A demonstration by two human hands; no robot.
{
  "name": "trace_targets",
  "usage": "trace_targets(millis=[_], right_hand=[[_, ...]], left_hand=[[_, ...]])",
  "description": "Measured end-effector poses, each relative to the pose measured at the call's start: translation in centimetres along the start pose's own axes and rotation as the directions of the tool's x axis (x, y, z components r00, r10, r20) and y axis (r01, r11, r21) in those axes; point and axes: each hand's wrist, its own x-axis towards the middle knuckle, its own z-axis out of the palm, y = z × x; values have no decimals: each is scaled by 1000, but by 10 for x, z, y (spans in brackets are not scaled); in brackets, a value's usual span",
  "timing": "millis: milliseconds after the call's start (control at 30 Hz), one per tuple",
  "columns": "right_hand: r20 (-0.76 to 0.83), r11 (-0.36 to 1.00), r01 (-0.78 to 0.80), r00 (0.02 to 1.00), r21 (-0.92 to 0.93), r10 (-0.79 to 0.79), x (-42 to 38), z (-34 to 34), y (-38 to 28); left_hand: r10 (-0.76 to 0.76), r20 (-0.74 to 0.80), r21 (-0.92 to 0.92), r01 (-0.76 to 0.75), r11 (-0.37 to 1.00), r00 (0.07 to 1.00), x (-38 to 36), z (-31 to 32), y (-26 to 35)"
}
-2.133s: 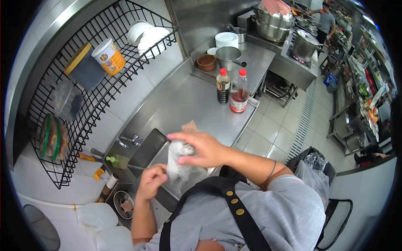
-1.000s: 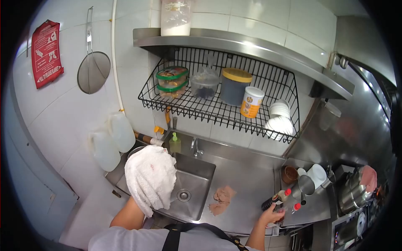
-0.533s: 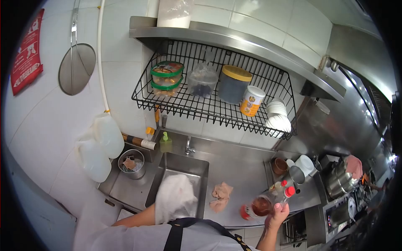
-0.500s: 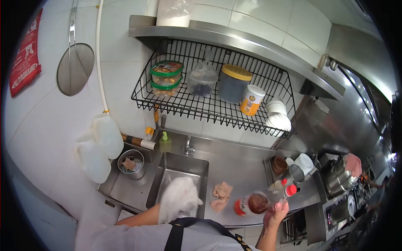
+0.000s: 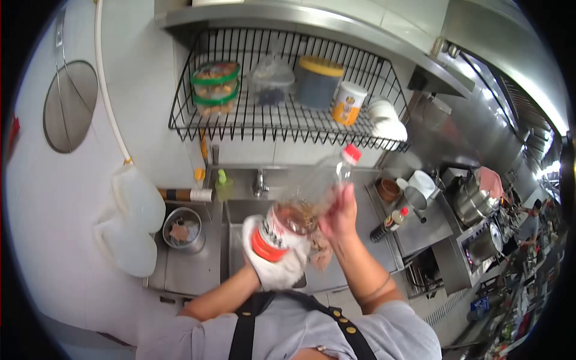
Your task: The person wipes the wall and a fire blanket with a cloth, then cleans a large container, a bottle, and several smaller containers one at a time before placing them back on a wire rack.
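A large clear plastic bottle (image 5: 287,219) with a red cap, a red-and-white label and something brown inside is tilted in front of me, cap up to the right. White cloth covers my left hand (image 5: 276,267), which is wrapped round the bottle's labelled lower end. Bare and closed, my right hand (image 5: 339,217) grips the bottle's upper part, below the neck. Underneath is the steel sink (image 5: 235,210), partly hidden by the bottle and my hands. Just right of the bottle's base, a crumpled beige rag (image 5: 322,253) lies on the counter.
A steel pot (image 5: 183,231) stands left of the sink, near a green soap bottle (image 5: 224,185). A smaller red-capped bottle (image 5: 390,225) stands on the right of the counter. Overhead hangs a black wire rack (image 5: 258,123) with containers. Pots sit on a stove (image 5: 474,240); another person (image 5: 531,222) is far right.
The large bottle has moved left and up from the right side, over the sink. My cloth-covered left hand has risen and taken hold of its lower end. The view has shifted.
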Motion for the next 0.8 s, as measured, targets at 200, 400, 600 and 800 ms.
trace_targets(millis=[200, 400, 600, 800], right_hand=[[246, 971, -4, 968, 239, -57, 36, 33, 9], [332, 971, -11, 941, 240, -71, 51, 58, -15], [281, 957, 262, 934, -127, -219, 60, 56, -32], [262, 973, 204, 950, -104, -171, 58, 57, -41]], left_hand=[[241, 173, 486, -296, 822, 955, -1, -46, -11], [20, 291, -443, 116, 889, 957, -20, -9, 94], [-13, -39, -660, -16, 751, 999, -49, 21, 97], [-66, -115, -581, -13, 814, 991, -51, 18, 77]])
